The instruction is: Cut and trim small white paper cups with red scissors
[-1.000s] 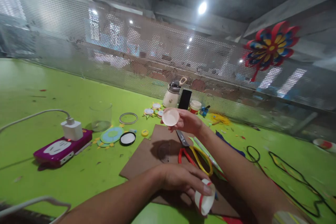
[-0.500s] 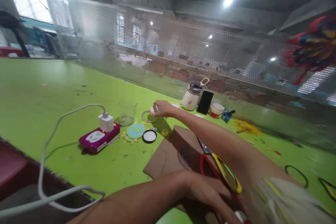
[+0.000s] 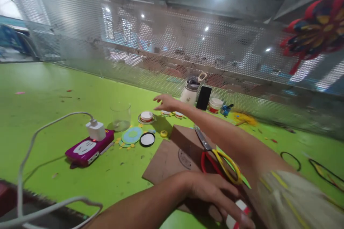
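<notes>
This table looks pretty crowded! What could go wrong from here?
First, the right hand is close to the small white round piece, so a careless brush might knock it out of place. Second, the right forearm passes close to the scissors; lowering it could mean bumping or grazing the blades. Third, the white cable loops near the left forearm, and a snag might tug the plugged-in charger.

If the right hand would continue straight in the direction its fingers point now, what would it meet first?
The way looks free: the right hand would seemingly pass above or beyond the clear cup on the green table. Farther on, it might meet the perforated screen; depth is unclear.
</notes>
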Action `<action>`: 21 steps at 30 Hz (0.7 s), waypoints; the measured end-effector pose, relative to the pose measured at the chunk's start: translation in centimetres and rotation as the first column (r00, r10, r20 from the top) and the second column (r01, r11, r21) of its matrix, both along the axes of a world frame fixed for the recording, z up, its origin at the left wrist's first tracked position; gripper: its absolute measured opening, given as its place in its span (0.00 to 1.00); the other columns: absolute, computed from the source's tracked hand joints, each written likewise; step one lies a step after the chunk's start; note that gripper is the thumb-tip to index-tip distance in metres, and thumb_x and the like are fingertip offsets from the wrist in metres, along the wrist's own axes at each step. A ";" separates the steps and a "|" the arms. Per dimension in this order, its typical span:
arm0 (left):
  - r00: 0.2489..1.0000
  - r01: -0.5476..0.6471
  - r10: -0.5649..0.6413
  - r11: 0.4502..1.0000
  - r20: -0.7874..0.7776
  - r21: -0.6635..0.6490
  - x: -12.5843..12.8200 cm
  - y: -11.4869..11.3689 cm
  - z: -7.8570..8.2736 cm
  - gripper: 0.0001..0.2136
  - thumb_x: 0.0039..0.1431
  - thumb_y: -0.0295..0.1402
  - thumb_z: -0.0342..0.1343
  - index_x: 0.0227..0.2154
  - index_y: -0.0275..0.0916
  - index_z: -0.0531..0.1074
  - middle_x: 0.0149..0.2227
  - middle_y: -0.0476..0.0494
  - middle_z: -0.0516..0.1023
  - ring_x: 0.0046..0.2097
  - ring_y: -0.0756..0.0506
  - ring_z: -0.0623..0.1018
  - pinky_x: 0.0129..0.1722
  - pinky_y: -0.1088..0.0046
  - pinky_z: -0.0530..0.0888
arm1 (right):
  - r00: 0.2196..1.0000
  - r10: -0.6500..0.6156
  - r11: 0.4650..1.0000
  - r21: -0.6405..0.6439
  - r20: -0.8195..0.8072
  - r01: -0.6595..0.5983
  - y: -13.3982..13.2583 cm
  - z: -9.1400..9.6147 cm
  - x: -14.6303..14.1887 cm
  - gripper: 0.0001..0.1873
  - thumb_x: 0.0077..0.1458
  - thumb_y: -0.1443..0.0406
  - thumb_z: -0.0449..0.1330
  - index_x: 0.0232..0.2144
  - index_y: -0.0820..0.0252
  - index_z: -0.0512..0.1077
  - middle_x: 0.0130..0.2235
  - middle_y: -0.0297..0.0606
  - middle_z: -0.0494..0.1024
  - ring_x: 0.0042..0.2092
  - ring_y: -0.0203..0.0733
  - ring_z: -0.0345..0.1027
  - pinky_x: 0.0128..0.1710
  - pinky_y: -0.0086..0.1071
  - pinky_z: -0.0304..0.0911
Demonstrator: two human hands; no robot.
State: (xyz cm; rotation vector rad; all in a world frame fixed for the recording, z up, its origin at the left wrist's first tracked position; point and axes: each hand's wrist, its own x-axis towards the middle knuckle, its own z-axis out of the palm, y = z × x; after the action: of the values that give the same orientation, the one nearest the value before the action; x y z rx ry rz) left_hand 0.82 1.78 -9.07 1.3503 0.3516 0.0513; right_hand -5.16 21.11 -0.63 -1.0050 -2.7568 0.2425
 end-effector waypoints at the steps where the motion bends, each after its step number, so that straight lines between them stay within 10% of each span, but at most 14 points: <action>1: 0.999 -0.039 0.038 0.999 -0.017 -0.029 -0.3 -0.2 0.4 0.19 0.37 0.34 0.73 0.35 0.40 0.76 0.31 0.53 0.74 0.33 0.51 0.71 0.30 0.79 0.68 | 0.999 -0.029 1.000 0.009 -0.029 0.029 0.2 1.0 1.9 0.16 0.63 0.61 0.60 0.51 0.61 0.70 0.50 0.42 0.74 0.46 0.45 0.72 0.45 0.44 0.71; 5: 1.000 -0.004 0.005 0.998 0.015 -0.059 -0.9 -0.3 0.9 0.18 0.37 0.39 0.73 0.32 0.40 0.76 0.32 0.51 0.74 0.33 0.50 0.72 0.33 0.76 0.68 | 0.978 -0.158 0.986 0.039 -0.135 0.164 -0.7 3.0 11.7 0.12 0.63 0.61 0.60 0.44 0.63 0.73 0.44 0.39 0.77 0.42 0.42 0.74 0.42 0.41 0.71; 10: 0.992 -0.086 0.091 0.994 0.082 -0.063 -1.1 -0.6 1.6 0.16 0.44 0.41 0.70 0.35 0.38 0.78 0.32 0.48 0.75 0.33 0.50 0.72 0.34 0.76 0.69 | 0.937 -0.267 0.963 -0.035 -0.225 0.266 -7.1 0.0 22.2 0.12 0.63 0.59 0.60 0.36 0.64 0.74 0.31 0.32 0.77 0.30 0.36 0.72 0.33 0.34 0.69; 15: 0.979 -0.112 0.137 0.980 0.148 -0.167 -1.4 -2.0 3.5 0.20 0.40 0.39 0.71 0.38 0.35 0.79 0.31 0.45 0.77 0.30 0.48 0.74 0.33 0.73 0.71 | 0.902 -0.285 0.958 -0.136 -0.324 0.254 -15.6 -3.8 27.2 0.11 0.58 0.62 0.58 0.35 0.61 0.79 0.32 0.38 0.82 0.32 0.41 0.73 0.32 0.33 0.66; 21: 0.746 -0.545 0.570 0.820 0.344 -0.177 -3.6 1.0 6.7 0.20 0.44 0.41 0.68 0.38 0.35 0.78 0.35 0.40 0.81 0.35 0.42 0.79 0.37 0.67 0.74 | 0.775 -0.438 0.899 -0.208 -0.456 0.386 -18.0 -4.8 31.2 0.13 0.58 0.58 0.59 0.35 0.61 0.78 0.34 0.40 0.82 0.33 0.40 0.75 0.35 0.34 0.68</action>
State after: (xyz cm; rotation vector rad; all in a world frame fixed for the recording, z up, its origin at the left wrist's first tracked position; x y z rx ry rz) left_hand -2.74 2.83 -2.34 1.0948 0.4100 0.7979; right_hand 26.02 3.12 -5.39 -1.3282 -2.0209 0.4959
